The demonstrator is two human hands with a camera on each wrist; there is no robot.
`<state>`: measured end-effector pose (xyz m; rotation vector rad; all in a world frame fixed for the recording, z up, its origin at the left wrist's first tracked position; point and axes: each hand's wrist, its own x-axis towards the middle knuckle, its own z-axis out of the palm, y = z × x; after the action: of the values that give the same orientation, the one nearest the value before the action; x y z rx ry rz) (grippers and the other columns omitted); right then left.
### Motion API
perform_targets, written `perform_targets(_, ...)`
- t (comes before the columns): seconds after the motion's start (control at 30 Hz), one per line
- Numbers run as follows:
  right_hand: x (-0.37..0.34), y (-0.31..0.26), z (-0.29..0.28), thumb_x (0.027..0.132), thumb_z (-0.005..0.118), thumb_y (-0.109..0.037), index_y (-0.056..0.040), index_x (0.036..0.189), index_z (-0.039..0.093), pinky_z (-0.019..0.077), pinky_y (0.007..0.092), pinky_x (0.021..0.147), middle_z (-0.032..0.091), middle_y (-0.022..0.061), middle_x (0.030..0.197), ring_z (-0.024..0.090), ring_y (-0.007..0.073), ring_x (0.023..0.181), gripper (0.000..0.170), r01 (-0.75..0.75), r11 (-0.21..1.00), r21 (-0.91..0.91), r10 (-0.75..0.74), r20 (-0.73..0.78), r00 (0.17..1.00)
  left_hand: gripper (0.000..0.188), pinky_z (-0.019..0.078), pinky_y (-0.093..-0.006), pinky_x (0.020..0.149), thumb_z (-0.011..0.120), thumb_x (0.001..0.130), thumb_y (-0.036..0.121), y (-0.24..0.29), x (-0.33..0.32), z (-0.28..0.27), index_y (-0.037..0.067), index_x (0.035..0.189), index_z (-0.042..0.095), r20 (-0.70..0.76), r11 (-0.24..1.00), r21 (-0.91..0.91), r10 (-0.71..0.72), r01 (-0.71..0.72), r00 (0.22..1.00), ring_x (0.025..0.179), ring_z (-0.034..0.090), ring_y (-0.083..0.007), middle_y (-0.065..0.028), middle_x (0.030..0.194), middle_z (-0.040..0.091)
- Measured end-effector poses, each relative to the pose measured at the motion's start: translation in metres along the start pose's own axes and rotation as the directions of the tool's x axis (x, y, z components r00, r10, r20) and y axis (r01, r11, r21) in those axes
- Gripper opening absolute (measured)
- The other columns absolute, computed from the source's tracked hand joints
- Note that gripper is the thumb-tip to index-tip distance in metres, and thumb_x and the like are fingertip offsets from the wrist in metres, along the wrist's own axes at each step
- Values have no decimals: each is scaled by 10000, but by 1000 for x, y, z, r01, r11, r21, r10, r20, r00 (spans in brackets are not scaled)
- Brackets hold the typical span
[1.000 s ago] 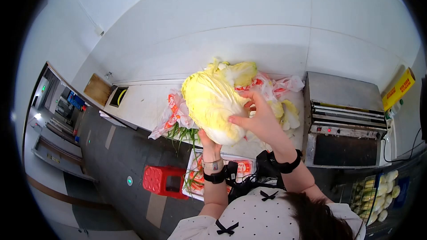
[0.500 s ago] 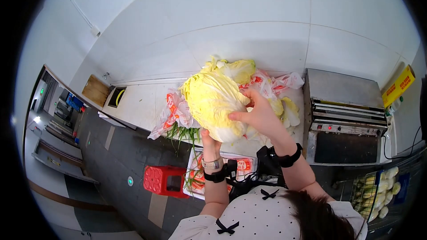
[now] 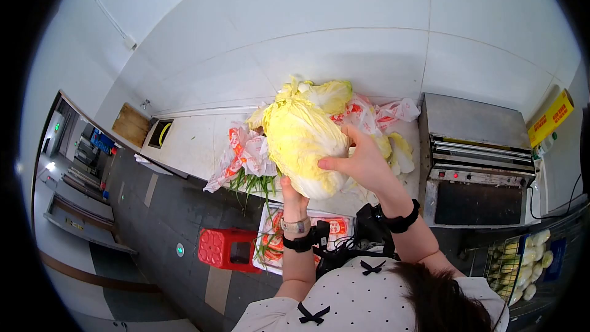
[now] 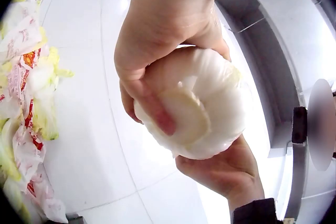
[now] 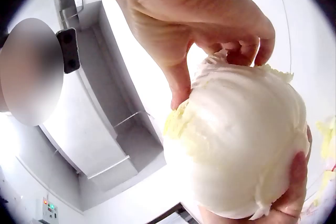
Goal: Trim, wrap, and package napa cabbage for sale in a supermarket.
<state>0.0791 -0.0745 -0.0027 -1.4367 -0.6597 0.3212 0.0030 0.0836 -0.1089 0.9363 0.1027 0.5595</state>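
Both hands hold a large yellow-white napa cabbage (image 3: 307, 144) above the counter. My left hand (image 3: 294, 197) grips it from below at the base; in the left wrist view that hand (image 4: 163, 50) has its thumb across the pale cut stem (image 4: 191, 121). My right hand (image 3: 362, 160) holds the cabbage's right side, and in the right wrist view its curled fingers (image 5: 241, 50) and thumb pinch the leaves of the white head (image 5: 236, 134). Behind it lies another cabbage (image 3: 332, 96).
Printed plastic bags (image 3: 249, 154) and green stalks (image 3: 252, 185) lie on the counter (image 3: 190, 147). Loose leaves (image 3: 401, 155) are beside a metal wrapping machine (image 3: 476, 160). A white tray (image 3: 261, 258) and red stool (image 3: 224, 249) stand below. A basket of vegetables (image 3: 522, 267) is at lower right.
The cabbage has turned somewhat between the hands and shifted slightly right, with an outer leaf now sticking out at its upper left. Both hands keep hold of it.
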Motion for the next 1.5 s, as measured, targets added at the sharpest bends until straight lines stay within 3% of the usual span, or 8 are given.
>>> perform_targets(0.6,-25,6,-23,674,714,17,-6,1175,492,415,292,881,561,44,1126,521,142,1029,548,-74,824,562,-103,277,955,769,342,-478,999,381,802,616,1,1,26,121,1376,245,-30,952,-304,-47,35,998,1225,376,-320,-122,1360,356)
perform_targets(0.7,-34,6,-23,686,711,11,-29,1143,533,394,308,910,577,31,1099,496,143,1065,491,126,835,535,-241,150,959,768,331,-492,1002,375,805,623,-1,5,23,122,1373,249,-83,918,-396,-47,10,995,1225,370,-330,-124,1357,359)
perform_targets(0.8,-50,-6,-36,718,678,-26,-63,1085,583,383,311,919,589,42,1071,494,164,1088,381,117,980,163,-172,386,906,767,324,-503,1001,386,802,621,7,6,22,121,1369,258,-46,876,-481,-51,22,998,1223,368,-337,-128,1353,364)
perform_targets(0.9,-42,8,-41,723,650,-100,-87,1028,619,379,318,919,598,74,1054,518,184,1071,307,535,831,153,-493,647,582,765,317,-513,1001,398,800,618,13,5,21,119,1365,266,68,826,-553,-89,112,994,1221,366,-344,-132,1349,369)
perform_targets(1.27,-44,23,-23,745,633,-221,-130,996,627,356,382,964,607,-6,1068,546,183,1027,267,716,696,53,-602,588,541,798,285,-522,1012,635,733,430,46,6,25,56,1337,273,178,707,-677,-114,206,977,1208,314,-396,-216,1302,327)
perform_targets(1.37,-81,31,-29,730,702,-226,-86,994,627,373,353,934,620,9,1034,566,183,990,308,646,640,-417,-501,411,762,708,287,-536,1002,575,768,473,56,13,15,80,1312,347,126,440,-872,-219,213,967,1204,321,-405,-191,1294,393)
perform_targets(1.4,-79,41,-32,691,757,-202,-50,1049,594,395,333,906,594,46,1083,555,207,1001,421,431,886,-174,-312,464,829,693,291,-525,1003,593,763,438,64,14,12,71,1302,359,164,317,-918,-247,239,955,1227,288,-393,-179,1281,402)
perform_targets(1.5,-66,46,-30,655,773,-127,-27,1049,590,412,312,869,591,77,1081,556,223,987,446,194,977,-91,-166,254,953,680,297,-509,1002,598,766,405,70,14,-8,69,1305,355,260,373,-884,-110,282,959,1223,287,-385,-182,1283,394)
